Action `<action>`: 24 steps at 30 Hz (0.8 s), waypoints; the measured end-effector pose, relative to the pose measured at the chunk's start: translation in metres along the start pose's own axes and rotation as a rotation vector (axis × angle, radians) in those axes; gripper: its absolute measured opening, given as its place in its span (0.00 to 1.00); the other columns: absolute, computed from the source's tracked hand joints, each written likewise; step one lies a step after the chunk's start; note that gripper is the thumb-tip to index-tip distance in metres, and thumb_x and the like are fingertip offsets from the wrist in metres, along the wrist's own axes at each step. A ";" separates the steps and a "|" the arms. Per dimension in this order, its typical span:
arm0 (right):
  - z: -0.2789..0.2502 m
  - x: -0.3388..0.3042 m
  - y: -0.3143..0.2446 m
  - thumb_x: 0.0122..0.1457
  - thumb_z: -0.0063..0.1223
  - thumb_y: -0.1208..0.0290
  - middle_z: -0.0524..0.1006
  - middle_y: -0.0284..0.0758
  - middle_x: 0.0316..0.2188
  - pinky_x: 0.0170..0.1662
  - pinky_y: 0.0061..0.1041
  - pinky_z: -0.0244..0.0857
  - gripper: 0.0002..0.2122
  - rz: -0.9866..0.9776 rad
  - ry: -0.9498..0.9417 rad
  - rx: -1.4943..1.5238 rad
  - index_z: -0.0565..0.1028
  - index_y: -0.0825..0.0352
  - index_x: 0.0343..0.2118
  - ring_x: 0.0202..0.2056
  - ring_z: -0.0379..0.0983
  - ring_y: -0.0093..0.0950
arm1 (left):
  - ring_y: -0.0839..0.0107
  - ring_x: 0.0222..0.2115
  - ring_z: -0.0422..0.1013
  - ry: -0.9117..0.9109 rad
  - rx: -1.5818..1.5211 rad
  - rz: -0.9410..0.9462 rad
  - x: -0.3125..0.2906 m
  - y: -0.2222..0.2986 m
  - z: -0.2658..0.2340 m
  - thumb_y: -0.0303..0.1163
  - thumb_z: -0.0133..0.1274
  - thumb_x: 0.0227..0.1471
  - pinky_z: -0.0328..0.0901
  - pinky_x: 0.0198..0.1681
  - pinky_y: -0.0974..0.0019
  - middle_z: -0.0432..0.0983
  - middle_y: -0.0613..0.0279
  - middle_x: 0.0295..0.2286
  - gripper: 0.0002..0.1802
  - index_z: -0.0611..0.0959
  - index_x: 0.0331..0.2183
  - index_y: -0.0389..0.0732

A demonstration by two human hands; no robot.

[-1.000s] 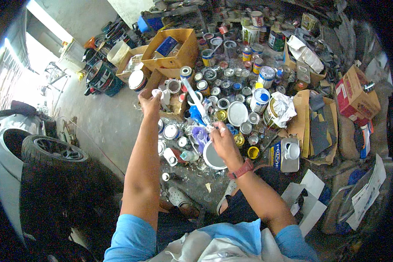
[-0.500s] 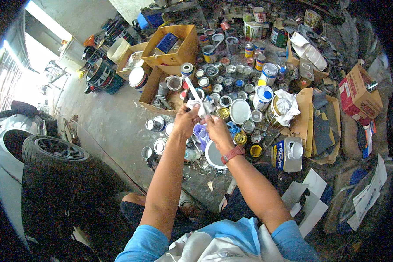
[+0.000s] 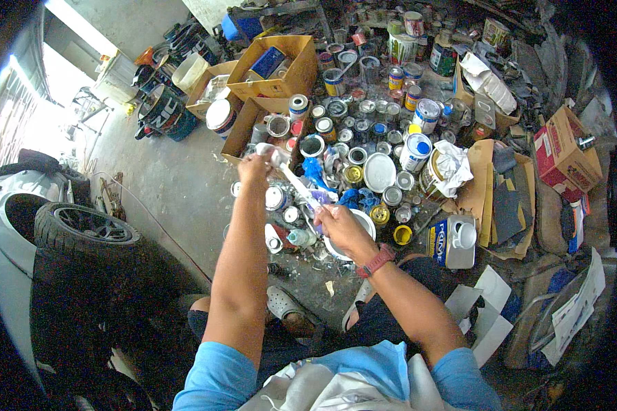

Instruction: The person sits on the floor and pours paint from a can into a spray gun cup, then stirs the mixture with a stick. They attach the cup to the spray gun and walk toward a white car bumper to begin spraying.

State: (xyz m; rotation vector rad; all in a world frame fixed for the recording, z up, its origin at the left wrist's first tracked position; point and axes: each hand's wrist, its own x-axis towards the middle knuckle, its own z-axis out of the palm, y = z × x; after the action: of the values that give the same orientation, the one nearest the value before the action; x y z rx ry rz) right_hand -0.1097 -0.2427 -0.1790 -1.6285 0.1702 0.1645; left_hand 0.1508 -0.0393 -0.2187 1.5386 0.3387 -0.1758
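Note:
A long, narrow white stick [image 3: 297, 183] slants between my two hands above the paint cans. My right hand [image 3: 343, 227] is closed round its near end. At the far end, my left hand [image 3: 255, 168] is closed on a wadded white rag [image 3: 277, 156], which appears to touch the stick. The left fingertips are partly hidden. Below the hands are a tub with a white rim [image 3: 369, 220], a blue crumpled rag [image 3: 314, 171] and a purple wad [image 3: 319, 199].
Many paint cans crowd the floor ahead, among them a white can with a blue spot [image 3: 415, 152] and a large round lid [image 3: 378, 172]. Cardboard boxes [image 3: 271, 88] stand behind and at the right [image 3: 567, 154]. A wheel [image 3: 92, 225] lies beside a car body at the left.
My hands have moved apart: the left went left with the rag, the right slightly nearer me. The stick, which pointed up from between them, now spans the gap.

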 end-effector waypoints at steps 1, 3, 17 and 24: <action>-0.003 -0.004 -0.002 0.76 0.42 0.61 0.76 0.33 0.23 0.34 0.32 0.66 0.19 0.023 -0.023 0.010 0.79 0.67 0.33 0.25 0.70 0.26 | 0.69 0.30 0.75 -0.061 0.240 0.206 0.011 0.006 -0.017 0.33 0.64 0.58 0.72 0.35 0.64 0.80 0.64 0.34 0.10 0.86 0.43 0.46; -0.010 -0.004 -0.005 0.76 0.43 0.59 0.75 0.31 0.21 0.32 0.30 0.64 0.20 -0.042 0.055 0.093 0.80 0.67 0.32 0.24 0.68 0.22 | 0.70 0.30 0.74 -0.104 0.138 0.328 0.021 0.010 -0.035 0.34 0.64 0.59 0.74 0.37 0.62 0.78 0.69 0.33 0.09 0.87 0.43 0.49; -0.009 0.043 -0.005 0.73 0.43 0.61 0.81 0.58 0.33 0.45 0.52 0.71 0.20 -0.005 0.172 -0.161 0.79 0.74 0.33 0.38 0.80 0.57 | 0.70 0.36 0.78 -0.209 0.112 0.027 -0.056 -0.015 0.056 0.26 0.59 0.60 0.74 0.42 0.62 0.84 0.61 0.37 0.11 0.85 0.45 0.44; -0.079 -0.021 -0.033 0.75 0.45 0.59 0.79 0.46 0.23 0.35 0.42 0.69 0.21 -0.140 0.207 -0.122 0.78 0.71 0.30 0.26 0.79 0.42 | 0.75 0.36 0.76 -0.145 -0.081 0.049 0.010 0.017 0.054 0.26 0.56 0.59 0.68 0.34 0.66 0.83 0.64 0.38 0.13 0.88 0.45 0.43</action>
State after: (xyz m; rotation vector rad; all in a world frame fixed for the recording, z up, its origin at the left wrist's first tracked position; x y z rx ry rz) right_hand -0.1233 -0.3190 -0.1375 -1.7722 0.2069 -0.1041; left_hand 0.1714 -0.0920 -0.2060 1.4439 0.1910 -0.2306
